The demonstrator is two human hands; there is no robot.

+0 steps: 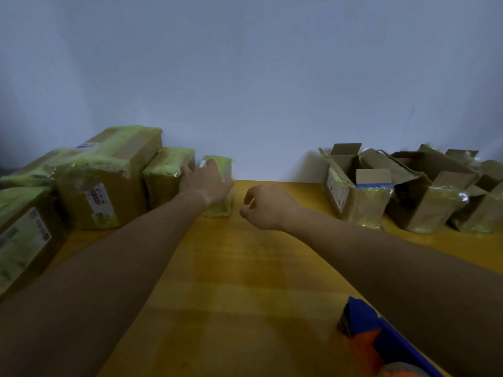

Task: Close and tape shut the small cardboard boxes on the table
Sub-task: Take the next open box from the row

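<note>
A small taped box (223, 164) covered in yellow-green tape stands at the far middle-left of the yellow table (231, 268). My left hand (205, 183) lies on its top and front with the fingers spread over it. Just to the right of that box, my right hand (268, 206) hovers with loosely curled fingers and nothing in it. Several open cardboard boxes (353, 191) with raised flaps stand at the far right. A blue and orange tape dispenser (373, 336) lies near the front right edge, under my right forearm.
Taped boxes are stacked at the left: a large one (109, 180), a smaller one (166, 172) beside my left hand, and a labelled one (24, 235) at the left edge. A pale wall (245, 77) rises right behind the table.
</note>
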